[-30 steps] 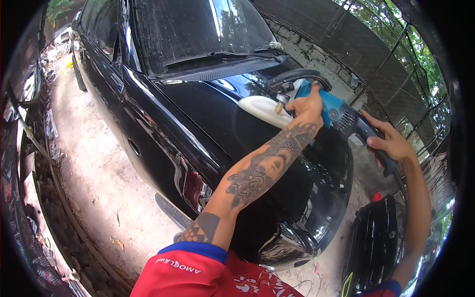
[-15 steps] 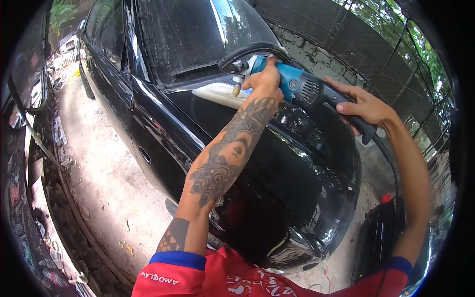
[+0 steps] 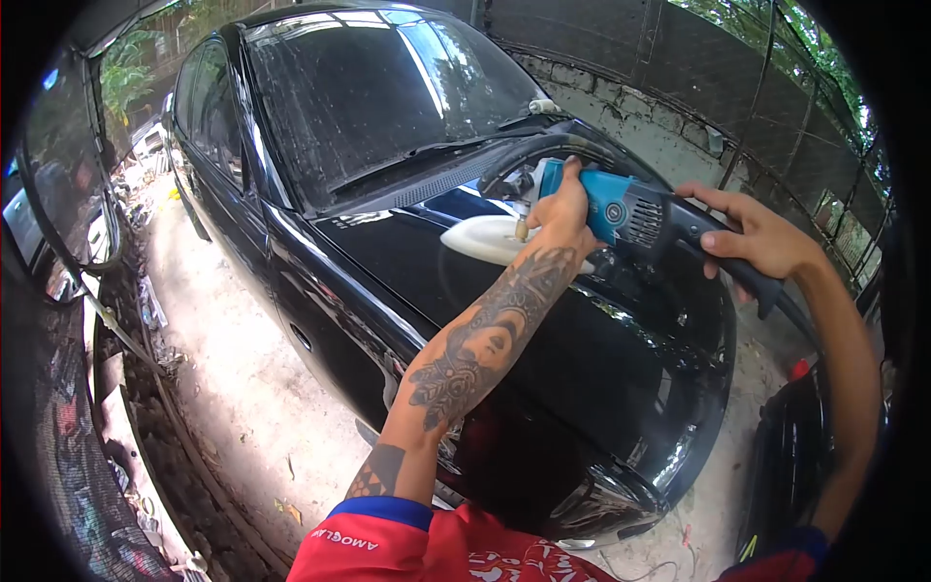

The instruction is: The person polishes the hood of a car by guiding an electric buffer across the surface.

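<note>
A teal and black power polisher (image 3: pixel 613 209) lies across the view above the black car hood (image 3: pixel 582 359). Its white round pad (image 3: pixel 480 239) rests on the hood near the windshield. My left hand (image 3: pixel 564 211), on the tattooed arm, is wrapped round the polisher's front body, just behind its head. At the rear, my right hand (image 3: pixel 752 238) grips the black handle, thumb on top and fingers on the far side. A black cord loops over the polisher's head.
The car's windshield (image 3: pixel 359 107) and wiper lie beyond the pad. Behind the car stands a low block wall (image 3: pixel 601 102) with dark netting. A black glossy panel (image 3: pixel 790 446) is at the lower right. Debris and netting line the left side.
The polisher and both hands first moved left and toward the windshield, then came back a little to the right. The pad moved with them, and the view has shifted to show more of the car.
</note>
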A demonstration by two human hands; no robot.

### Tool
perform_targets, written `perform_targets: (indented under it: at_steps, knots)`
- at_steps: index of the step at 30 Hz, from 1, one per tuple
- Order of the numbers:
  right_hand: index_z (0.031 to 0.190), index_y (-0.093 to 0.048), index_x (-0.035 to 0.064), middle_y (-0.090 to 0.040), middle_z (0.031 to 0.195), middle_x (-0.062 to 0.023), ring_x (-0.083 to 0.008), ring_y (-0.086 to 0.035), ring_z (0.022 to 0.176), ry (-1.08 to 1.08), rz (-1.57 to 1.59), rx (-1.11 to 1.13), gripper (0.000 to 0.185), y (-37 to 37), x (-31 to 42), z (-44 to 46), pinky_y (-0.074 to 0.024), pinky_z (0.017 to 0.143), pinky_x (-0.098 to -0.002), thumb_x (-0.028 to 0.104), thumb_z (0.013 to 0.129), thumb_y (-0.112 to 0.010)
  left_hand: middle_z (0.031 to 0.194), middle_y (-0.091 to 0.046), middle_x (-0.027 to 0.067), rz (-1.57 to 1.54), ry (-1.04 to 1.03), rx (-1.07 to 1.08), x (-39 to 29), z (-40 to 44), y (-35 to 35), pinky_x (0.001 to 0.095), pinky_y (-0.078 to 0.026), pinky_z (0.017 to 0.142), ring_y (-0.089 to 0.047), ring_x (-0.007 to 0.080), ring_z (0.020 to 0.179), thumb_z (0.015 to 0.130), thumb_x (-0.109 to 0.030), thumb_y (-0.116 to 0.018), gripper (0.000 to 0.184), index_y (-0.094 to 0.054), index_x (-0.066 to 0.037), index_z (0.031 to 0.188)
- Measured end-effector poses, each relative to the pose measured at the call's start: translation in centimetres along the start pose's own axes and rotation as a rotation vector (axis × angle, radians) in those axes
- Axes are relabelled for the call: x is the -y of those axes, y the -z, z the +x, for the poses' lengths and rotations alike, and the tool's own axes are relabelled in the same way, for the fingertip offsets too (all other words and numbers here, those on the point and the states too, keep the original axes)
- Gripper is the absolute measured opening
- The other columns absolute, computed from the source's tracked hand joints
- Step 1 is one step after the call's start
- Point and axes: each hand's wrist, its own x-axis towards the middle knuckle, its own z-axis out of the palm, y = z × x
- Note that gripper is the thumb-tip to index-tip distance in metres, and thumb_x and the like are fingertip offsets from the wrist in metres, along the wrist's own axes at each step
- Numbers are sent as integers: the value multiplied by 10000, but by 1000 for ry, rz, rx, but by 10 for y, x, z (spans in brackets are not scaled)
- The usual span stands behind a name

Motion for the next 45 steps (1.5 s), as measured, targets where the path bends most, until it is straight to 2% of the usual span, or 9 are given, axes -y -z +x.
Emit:
perform_targets:
  at_steps: [2, 18, 24, 27, 32, 33, 36, 37, 45]
  knots:
    - [1567, -270, 111, -631, 755, -109, -176, -617, 466, -4, -15, 10, 749, 2, -1, 2, -519, 418, -275, 302, 945, -641, 1249, -614, 162, 151, -49, -53, 0, -13, -10, 744, -431, 905, -662, 358, 1078, 1023, -487, -485, 532, -490, -69, 1353]
    - [1568, -290, 113, -571, 770, -81, -126, -568, 506, 231, 54, 156, 682, -33, 3, 100, -510, 454, -271, 299, 985, -589, 1281, -595, 185, 354, -212, -28, -115, -9, 51, 715, -396, 989, -594, 379, 1178, 1010, -562, -454, 606, -479, -62, 1351]
    - [1577, -253, 101, -578, 784, -87, -136, -584, 514, 233, 10, 187, 707, -24, -8, 80, -518, 458, -276, 293, 985, -589, 1383, -497, 222, 237, -251, 3, -85, 8, 57, 761, -452, 870, -607, 408, 1154, 965, -492, -601, 690, -395, -11, 1415]
    - [1595, -215, 148, -546, 748, -73, -141, -579, 511, 134, 20, 159, 738, -13, -26, 52, -514, 455, -279, 287, 976, -593, 1203, -643, 143, 224, -204, -84, -42, 9, 31, 748, -417, 924, -632, 357, 1099, 1007, -541, -469, 491, -647, -130, 1207]
    - [1600, -218, 167, -524, 727, -62, -116, -557, 520, -6, -55, 43, 778, 2, -53, -3, -497, 460, -263, 301, 949, -622, 1202, -574, 189, -38, -199, -33, 41, -2, -12, 590, -554, 865, -661, 334, 1039, 939, -418, -640, 607, -442, -7, 1339]
    - [1587, -256, 145, -583, 806, -94, -168, -618, 607, -15, -143, -18, 752, 3, -60, -12, -527, 553, -290, 258, 943, -627, 1403, -457, 215, -117, -143, 56, 56, 3, -12, 525, -558, 925, -604, 319, 1156, 906, -428, -698, 932, -147, 16, 1513]
    - [1543, -358, 91, -680, 1113, -205, -279, -688, 990, 434, -658, -295, 703, 7, -122, -26, -517, 912, -347, 179, 905, -642, 1410, -467, 205, -229, -87, 227, 108, 57, -19, 460, -539, 969, -599, 301, 1166, 903, -490, -700, 996, -117, 17, 1531]
    - [1524, -380, 63, -639, 1266, -253, -286, -615, 1183, 125, -444, -285, 702, -5, -107, -38, -403, 1058, -336, 144, 878, -643, 1295, -537, 203, -179, -95, 95, 119, 55, -26, 486, -565, 907, -642, 314, 1065, 944, -498, -634, 803, -281, 30, 1435]
    - [1518, -386, 72, -665, 1007, -316, -428, -677, 946, 189, -526, -439, 726, -19, -130, -15, -491, 879, -338, 107, 851, -670, 1261, -574, 170, -156, -189, -87, 138, 105, -40, 429, -579, 877, -643, 263, 1067, 964, -517, -602, 749, -387, 26, 1433]
